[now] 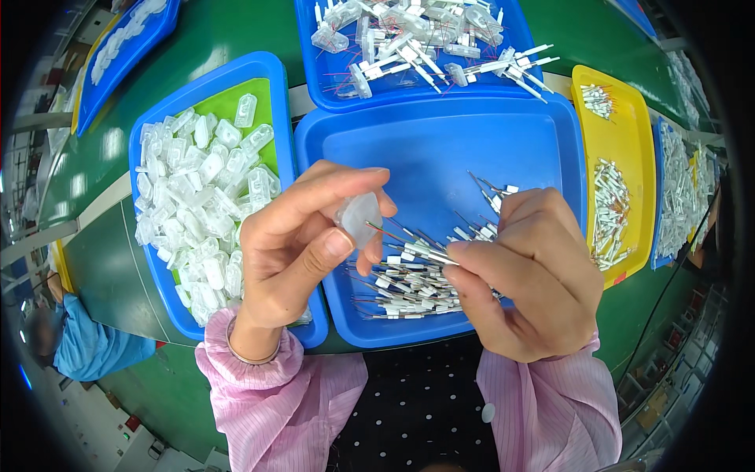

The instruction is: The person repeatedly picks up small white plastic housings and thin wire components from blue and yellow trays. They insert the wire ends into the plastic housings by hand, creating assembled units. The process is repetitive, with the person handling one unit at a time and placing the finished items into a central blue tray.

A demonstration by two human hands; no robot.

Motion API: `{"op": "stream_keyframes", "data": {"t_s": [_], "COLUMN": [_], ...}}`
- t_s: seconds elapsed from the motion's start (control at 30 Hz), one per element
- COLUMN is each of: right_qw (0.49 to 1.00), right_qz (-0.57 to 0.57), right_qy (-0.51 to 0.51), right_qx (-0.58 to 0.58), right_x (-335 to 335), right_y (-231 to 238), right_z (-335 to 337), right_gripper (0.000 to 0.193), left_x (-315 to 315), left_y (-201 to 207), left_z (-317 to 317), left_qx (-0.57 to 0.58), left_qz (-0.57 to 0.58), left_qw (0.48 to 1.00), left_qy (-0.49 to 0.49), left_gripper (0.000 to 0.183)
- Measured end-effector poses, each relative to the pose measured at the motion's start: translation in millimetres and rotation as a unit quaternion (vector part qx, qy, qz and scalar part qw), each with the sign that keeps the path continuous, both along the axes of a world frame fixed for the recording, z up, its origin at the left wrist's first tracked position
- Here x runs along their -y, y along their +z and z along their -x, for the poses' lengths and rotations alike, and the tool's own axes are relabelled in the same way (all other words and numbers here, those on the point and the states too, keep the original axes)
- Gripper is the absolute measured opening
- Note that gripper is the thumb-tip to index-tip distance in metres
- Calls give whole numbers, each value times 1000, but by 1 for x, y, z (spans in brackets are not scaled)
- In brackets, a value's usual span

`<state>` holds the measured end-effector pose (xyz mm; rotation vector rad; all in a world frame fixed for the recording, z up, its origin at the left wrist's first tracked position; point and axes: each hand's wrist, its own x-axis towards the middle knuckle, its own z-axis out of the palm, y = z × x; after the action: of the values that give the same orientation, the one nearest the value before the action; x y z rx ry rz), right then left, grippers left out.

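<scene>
My left hand (pixel 285 256) holds a small translucent plastic housing (pixel 356 222) between thumb and fingers, above the left side of a blue tray (pixel 440 134). Pinched in my right hand (pixel 543 275) is a slim white wired part (pixel 425 252), whose thin red wire points at the housing. The wire's tip meets the housing's edge in the picture; whether it is inside I cannot tell. Beneath both hands, a pile of similar white wired parts (pixel 409 295) lies in the front of the tray, partly hidden by my right hand.
At the left, a blue tray (pixel 277 86) holds many clear housings (pixel 197 197). Behind, another blue tray (pixel 330 101) bears housings joined with wired parts (pixel 409 47). A yellow tray (pixel 578 118) with small white parts (pixel 609 204) stands right. Another person (pixel 98 338) is at far left.
</scene>
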<state>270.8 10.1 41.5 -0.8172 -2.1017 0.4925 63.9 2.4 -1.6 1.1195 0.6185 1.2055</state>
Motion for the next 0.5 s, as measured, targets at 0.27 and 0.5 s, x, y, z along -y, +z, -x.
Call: {"op": "stream_keyframes", "data": {"t_s": [0.27,0.5], "right_qw": [996,978], "right_qz": [83,162], "right_qy": [-19,-26], "right_qx": [-10,-130], "right_x": [-1,1], "right_y": [3,-17], "right_z": [0,12], "right_gripper": [20,15], "left_x": [1,8], "left_y": [6,-1], "left_z": [-4,-12], "left_qx": [-133,66], "left_qz": [-81,56], "left_qw": [988,996], "left_qy": [11,-13], "left_gripper": [37,30]}}
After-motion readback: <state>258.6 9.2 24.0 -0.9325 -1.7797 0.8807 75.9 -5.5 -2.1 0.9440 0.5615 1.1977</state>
